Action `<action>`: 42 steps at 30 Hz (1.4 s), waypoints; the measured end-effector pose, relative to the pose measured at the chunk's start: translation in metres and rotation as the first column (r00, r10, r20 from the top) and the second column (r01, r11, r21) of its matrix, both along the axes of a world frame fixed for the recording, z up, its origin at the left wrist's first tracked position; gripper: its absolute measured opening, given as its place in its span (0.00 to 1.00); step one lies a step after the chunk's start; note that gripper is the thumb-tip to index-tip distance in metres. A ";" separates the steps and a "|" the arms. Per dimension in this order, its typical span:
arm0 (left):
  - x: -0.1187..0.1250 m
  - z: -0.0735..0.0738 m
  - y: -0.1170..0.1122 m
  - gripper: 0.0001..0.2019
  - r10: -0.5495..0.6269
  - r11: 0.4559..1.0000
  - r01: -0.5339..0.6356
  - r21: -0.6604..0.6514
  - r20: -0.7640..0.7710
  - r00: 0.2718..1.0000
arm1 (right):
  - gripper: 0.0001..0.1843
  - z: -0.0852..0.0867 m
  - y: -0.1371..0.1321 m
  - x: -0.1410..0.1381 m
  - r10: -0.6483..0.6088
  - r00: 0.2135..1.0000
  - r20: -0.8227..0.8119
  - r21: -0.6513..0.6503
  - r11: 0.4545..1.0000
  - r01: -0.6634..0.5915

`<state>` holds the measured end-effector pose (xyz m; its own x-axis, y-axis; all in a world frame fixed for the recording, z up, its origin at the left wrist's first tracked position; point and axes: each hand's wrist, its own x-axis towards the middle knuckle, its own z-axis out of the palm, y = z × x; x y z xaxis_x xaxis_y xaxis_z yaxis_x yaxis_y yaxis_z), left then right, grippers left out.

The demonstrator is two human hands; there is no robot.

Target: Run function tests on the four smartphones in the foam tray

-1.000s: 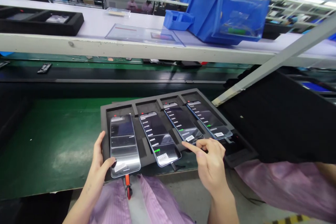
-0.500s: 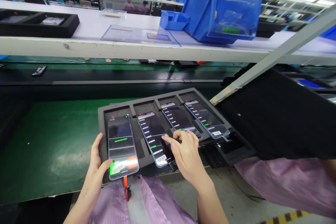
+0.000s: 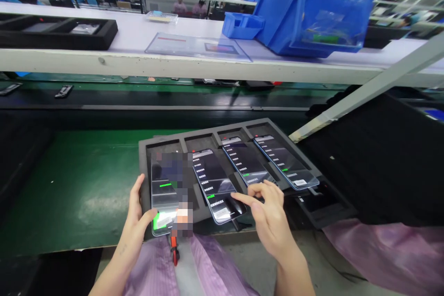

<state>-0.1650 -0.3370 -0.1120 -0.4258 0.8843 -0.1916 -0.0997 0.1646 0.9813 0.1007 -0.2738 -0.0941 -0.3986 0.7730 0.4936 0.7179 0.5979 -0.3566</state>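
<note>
A dark foam tray (image 3: pixel 143 159) holds a row of phones with lit screens. My left hand (image 3: pixel 137 219) grips its left side, fingers along the edge, the thumb on the lower left corner of the leftmost phone (image 3: pixel 161 196), by a green patch. Part of that phone is pixelated. My right hand (image 3: pixel 270 208) holds nothing; its index finger points out to the screen of the second phone (image 3: pixel 217 185), at or just above the glass, other fingers curled. The third phone (image 3: pixel 243 162) and rightmost phone (image 3: pixel 284 162) show similar text lists, each with a green line.
Under the tray is a green bench top (image 3: pixel 93 171). A white shelf (image 3: pixel 194 65) crosses behind, bearing blue bins (image 3: pixel 280 23) and a black tray (image 3: pixel 107 37). A slanted white post (image 3: pixel 347 95) and black cloth (image 3: pixel 381 157) stand right. A co-worker's purple sleeve (image 3: pixel 378 249) shows at lower right.
The whole scene has shifted slightly right in view. My right index finger remains at the second phone's right side, and my left thumb stays on the leftmost phone.
</note>
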 end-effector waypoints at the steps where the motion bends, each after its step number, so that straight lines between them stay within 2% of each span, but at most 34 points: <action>1: -0.001 -0.001 -0.001 0.34 -0.008 1.000 0.008 -0.001 -0.005 1.000 | 0.22 -0.001 0.001 0.003 -0.009 1.000 -0.003 0.002 1.000 0.009; 5: -0.006 -0.006 -0.002 0.36 -0.053 0.998 0.053 -0.020 -0.016 0.998 | 0.23 -0.004 0.001 0.011 -0.066 0.998 -0.007 0.000 0.998 0.066; 8: -0.005 -0.005 -0.003 0.35 -0.042 0.999 0.042 -0.014 -0.016 0.999 | 0.23 -0.004 0.001 0.013 -0.086 0.996 -0.005 0.016 0.996 0.086; 12: -0.001 0.001 -0.002 0.35 -0.023 0.999 0.023 -0.022 0.000 1.000 | 0.22 0.000 0.000 0.006 -0.014 0.999 0.041 0.013 1.000 0.013; 16: 0.002 0.006 -0.001 0.34 -0.003 1.000 0.003 -0.016 0.004 1.000 | 0.22 0.003 -0.003 -0.006 0.054 0.993 0.105 -0.053 0.997 -0.048; 20: 0.003 0.007 0.000 0.33 -0.003 1.000 0.003 0.000 0.011 1.000 | 0.22 0.005 -0.002 -0.006 0.064 0.993 0.095 -0.067 0.996 -0.058; 22: 0.004 0.007 0.000 0.33 -0.005 1.000 0.005 -0.002 0.000 1.000 | 0.23 0.005 0.000 0.002 0.000 0.999 0.046 -0.012 1.000 0.000; 24: 0.005 0.008 0.001 0.33 -0.002 1.000 0.002 -0.004 -0.013 1.000 | 0.23 0.006 0.002 0.014 -0.133 0.991 -0.009 0.056 0.989 0.133; 27: 0.007 0.012 0.001 0.34 0.010 1.000 -0.010 -0.014 -0.012 1.000 | 0.24 0.006 0.005 0.032 -0.344 0.938 -0.036 0.120 0.931 0.345; 29: 0.008 0.014 0.002 0.34 0.022 0.999 -0.023 -0.028 -0.006 1.000 | 0.24 0.004 0.006 0.040 -0.419 0.908 -0.018 0.123 0.900 0.418; 32: 0.010 0.017 0.003 0.34 0.041 0.998 -0.041 -0.047 -0.018 0.999 | 0.24 0.000 0.007 0.043 -0.445 0.896 0.006 0.092 0.892 0.442; 39: 0.016 0.017 0.006 0.35 0.076 0.997 -0.077 -0.024 -0.047 0.996 | 0.23 -0.006 0.013 0.033 -0.371 0.924 0.098 -0.016 0.927 0.374; 42: 0.017 0.016 0.006 0.35 0.094 0.995 -0.096 -0.029 -0.055 0.994 | 0.24 -0.004 0.017 0.041 -0.440 0.896 0.054 0.024 0.898 0.439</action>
<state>-0.1480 -0.3307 -0.0964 -0.5181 0.8332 -0.1932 -0.0636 0.1877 0.9802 0.1413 -0.2571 -0.0985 -0.0468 0.8704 0.4901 0.9272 0.2203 -0.3028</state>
